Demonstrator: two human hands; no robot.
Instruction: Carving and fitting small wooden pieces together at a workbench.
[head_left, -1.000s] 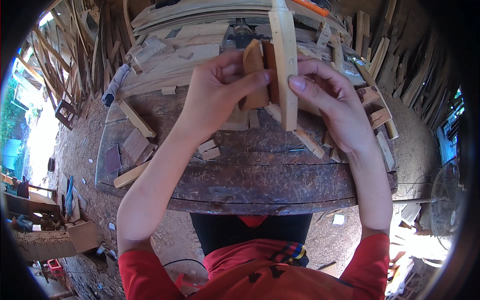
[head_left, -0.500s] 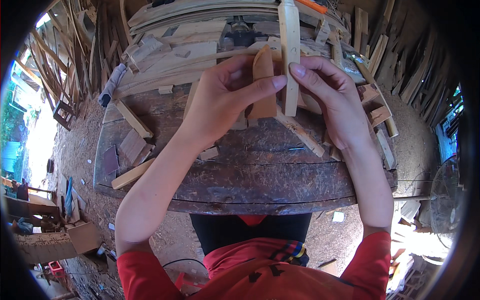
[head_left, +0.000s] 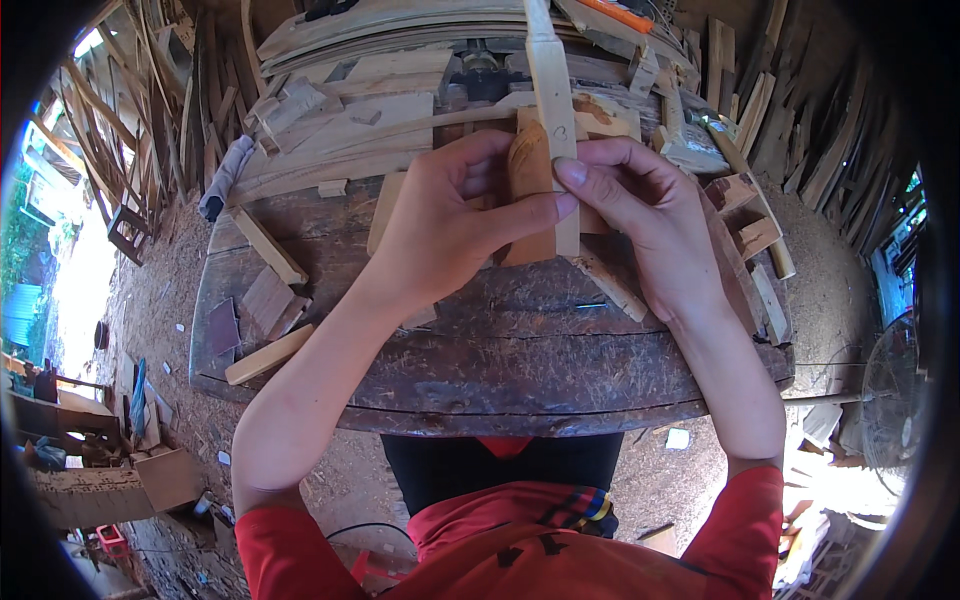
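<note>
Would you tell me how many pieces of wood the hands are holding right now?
2: a pale wooden strip upright, pinched by the right hand, and a brown wooden block beside it, gripped by the left hand. More may be hidden.

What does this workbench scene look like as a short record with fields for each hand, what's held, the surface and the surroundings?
left hand: grips brown wood block, thumb across its front
right hand: holds pale slat upright against the block
bench: dark, worn, dusted with sawdust
on bench: offcuts, one pale stick near left edge
behind: stacked planks
right side: fan on the ground
</note>
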